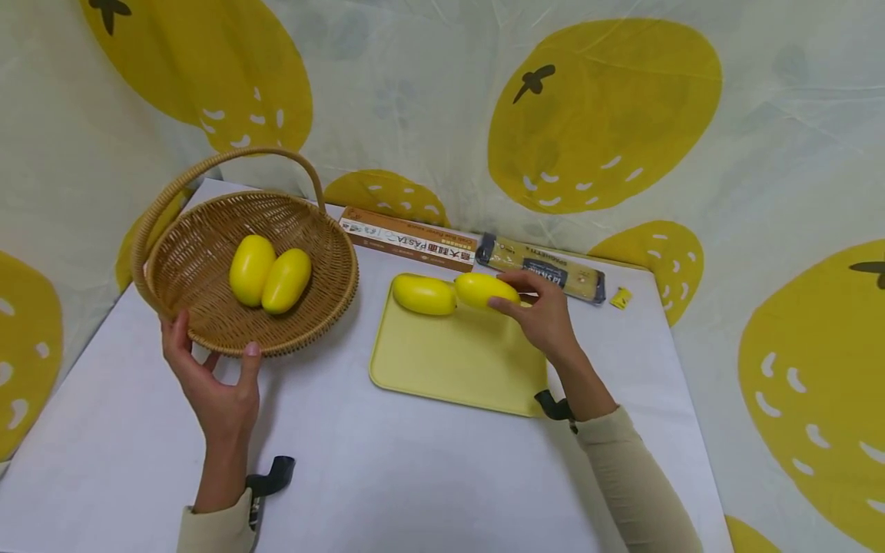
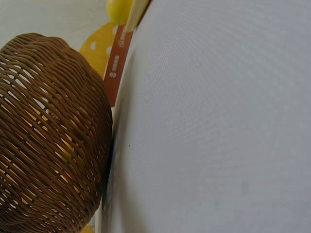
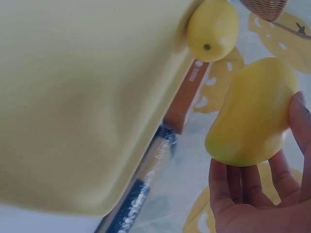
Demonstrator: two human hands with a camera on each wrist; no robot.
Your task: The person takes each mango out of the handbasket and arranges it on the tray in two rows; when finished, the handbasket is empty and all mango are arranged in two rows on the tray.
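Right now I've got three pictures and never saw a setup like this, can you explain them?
No robot here, just a person's bare hands. The wide picture comes from a camera worn on the head; the others come from one on each wrist. The left hand holds a wicker basket containing two yellow fruits. The right hand grips a third fruit, while a fourth fruit lies on the yellow tray. A pasta box and spaghetti packet lie behind it on the white table.
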